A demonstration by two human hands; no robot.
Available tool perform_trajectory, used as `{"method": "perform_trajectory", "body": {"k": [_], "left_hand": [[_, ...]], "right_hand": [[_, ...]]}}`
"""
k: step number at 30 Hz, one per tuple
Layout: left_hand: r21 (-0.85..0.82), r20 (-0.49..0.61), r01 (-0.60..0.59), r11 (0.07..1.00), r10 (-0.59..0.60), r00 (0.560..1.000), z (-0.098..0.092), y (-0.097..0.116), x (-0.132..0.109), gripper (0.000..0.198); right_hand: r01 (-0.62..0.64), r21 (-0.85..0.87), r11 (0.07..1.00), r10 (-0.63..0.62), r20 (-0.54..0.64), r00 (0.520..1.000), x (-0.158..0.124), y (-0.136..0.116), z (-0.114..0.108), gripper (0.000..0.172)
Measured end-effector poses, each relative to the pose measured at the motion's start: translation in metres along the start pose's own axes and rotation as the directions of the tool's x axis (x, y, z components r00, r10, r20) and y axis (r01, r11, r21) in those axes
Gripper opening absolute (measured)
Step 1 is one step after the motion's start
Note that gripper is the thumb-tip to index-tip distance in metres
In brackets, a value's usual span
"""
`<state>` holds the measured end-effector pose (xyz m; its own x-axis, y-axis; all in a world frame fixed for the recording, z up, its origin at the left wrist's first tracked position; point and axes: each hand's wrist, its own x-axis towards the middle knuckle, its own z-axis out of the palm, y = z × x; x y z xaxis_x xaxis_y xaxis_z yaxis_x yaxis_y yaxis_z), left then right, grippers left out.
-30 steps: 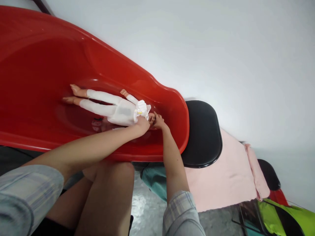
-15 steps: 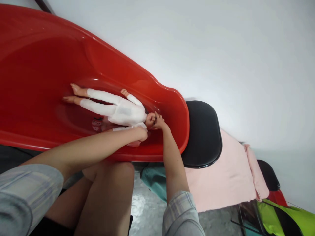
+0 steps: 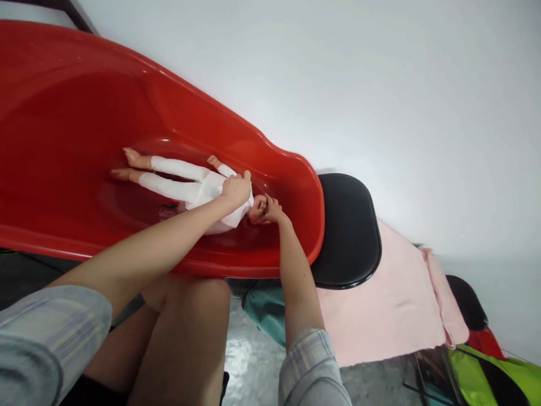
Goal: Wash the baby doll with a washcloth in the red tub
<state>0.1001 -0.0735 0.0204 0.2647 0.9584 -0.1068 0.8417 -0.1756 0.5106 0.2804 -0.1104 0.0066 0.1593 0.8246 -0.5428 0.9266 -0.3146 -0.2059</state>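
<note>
White cloth covers the doll (image 3: 186, 183), which looks light and stiff-limbed in the red tub (image 3: 296, 163). The left hand (image 3: 235, 189) clasps its chest, the surest hold, while the right hand (image 3: 273, 210), at 3 o'clock, grips its head.

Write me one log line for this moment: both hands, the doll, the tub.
left hand: on doll chest | right hand: grips doll head | doll: lying in red tub | beside tub: black seat, pink towel

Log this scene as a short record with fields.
Container: long red plastic tub
Inside: plastic doll in white clothes, lying flat, feet to the left
Left hand: laid on the doll's chest
Right hand: fingers closed at the doll's head
Beside the tub: round black stool seat, pink cloth
</note>
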Motion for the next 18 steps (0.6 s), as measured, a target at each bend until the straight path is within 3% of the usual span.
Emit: {"method": "perform_trajectory", "body": {"k": [3, 5, 8, 11, 14, 18], "left_hand": [[-0.083, -0.063, 0.084, 0.993, -0.090, 0.994, 0.001, -0.009, 0.003, 0.044], [-0.190, -0.049, 0.065, 0.980, -0.076, 0.996, 0.013, -0.016, 0.006, 0.056], [-0.360, 0.000, -0.009, 0.933, 0.010, 1.000, 0.037, -0.027, 0.014, 0.084], [-0.458, -0.010, -0.157, 0.875, 0.171, 0.985, 0.055, -0.037, 0.021, 0.092], [-0.414, -0.042, -0.278, 0.867, 0.287, 0.957, 0.058, -0.041, 0.019, 0.085], [-0.191, -0.069, -0.127, 0.973, 0.115, 0.991, 0.045, -0.035, 0.006, 0.066]], "right_hand": [[0.004, -0.016, 1.000, -0.004, -0.003, 1.000, 0.000, 0.000, 0.000, 0.129], [0.004, -0.024, 1.000, -0.004, -0.001, 1.000, 0.002, 0.000, 0.001, 0.130], [0.015, -0.020, 1.000, -0.015, -0.001, 1.000, 0.002, 0.000, 0.001, 0.128], [0.016, 0.003, 1.000, -0.016, 0.000, 1.000, 0.000, -0.002, 0.000, 0.126], [0.012, 0.013, 1.000, -0.012, 0.003, 1.000, -0.001, -0.004, -0.001, 0.127], [0.026, 0.007, 1.000, -0.026, 0.002, 1.000, -0.002, -0.005, -0.002, 0.128]]}}
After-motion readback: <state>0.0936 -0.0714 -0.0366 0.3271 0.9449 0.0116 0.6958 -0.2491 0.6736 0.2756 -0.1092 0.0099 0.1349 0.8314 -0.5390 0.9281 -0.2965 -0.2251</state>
